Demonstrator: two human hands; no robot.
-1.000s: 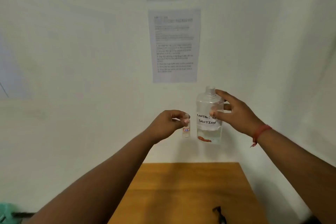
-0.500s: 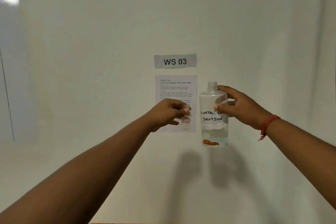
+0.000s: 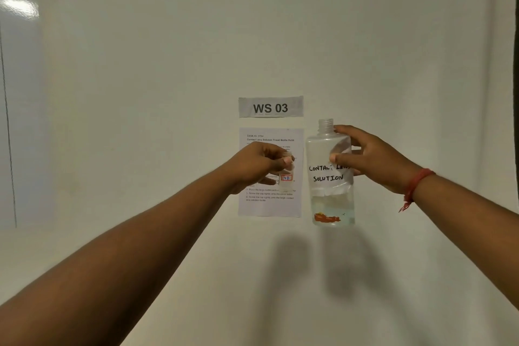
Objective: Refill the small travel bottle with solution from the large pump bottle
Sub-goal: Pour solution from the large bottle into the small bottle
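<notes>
My right hand (image 3: 373, 159) grips the large clear bottle (image 3: 331, 185) by its upper body and holds it upright in the air. Its threaded neck is uncapped, a handwritten label reads "CONTACT LENS SOLUTION", and clear liquid fills the lower part above an orange mark. To its left my left hand (image 3: 259, 166) pinches the small clear travel bottle (image 3: 286, 177) near its top. That bottle is upright too and carries a red-framed "17B" tag. The two bottles hang side by side, a small gap apart, in front of the wall.
A white wall fills the view. On it are a "WS 03" sign (image 3: 271, 107) and a printed instruction sheet (image 3: 271, 202) behind the small bottle. A whiteboard (image 3: 16, 93) hangs at the far left. No table is in view.
The view has tilted upward, so the wooden table has dropped out of sight. Both hands stay raised with the bottles held upright side by side, the grips unchanged.
</notes>
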